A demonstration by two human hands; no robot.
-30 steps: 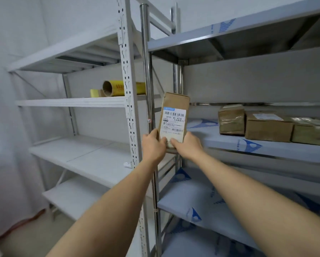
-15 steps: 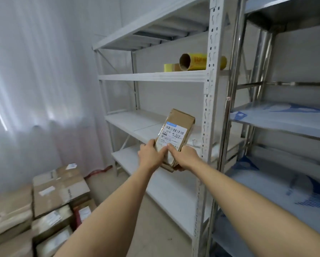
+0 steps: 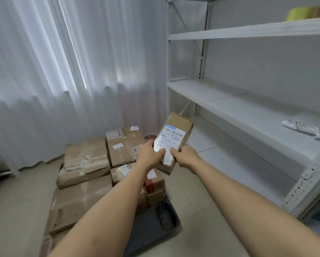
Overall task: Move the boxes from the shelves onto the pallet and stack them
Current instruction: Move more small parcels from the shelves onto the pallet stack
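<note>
Box [image 3: 172, 140] gripped by left hand [image 3: 149, 154] and right hand [image 3: 186, 156] above stacked boxes [image 3: 103, 164].

Yellow roll [image 3: 298, 13], top shelf: blurred, partly cut off by the right edge. White packet [image 3: 303, 127], middle shelf: label print too small to read. Dark pallet [image 3: 161, 225]: largely hidden under stacked boxes [image 3: 85, 160] and both forearms. Held box [image 3: 174, 140]: lower end covered by fingers [image 3: 160, 152]; label text illegible. Shelf frame [image 3: 307, 184]: right side cut off.
</note>
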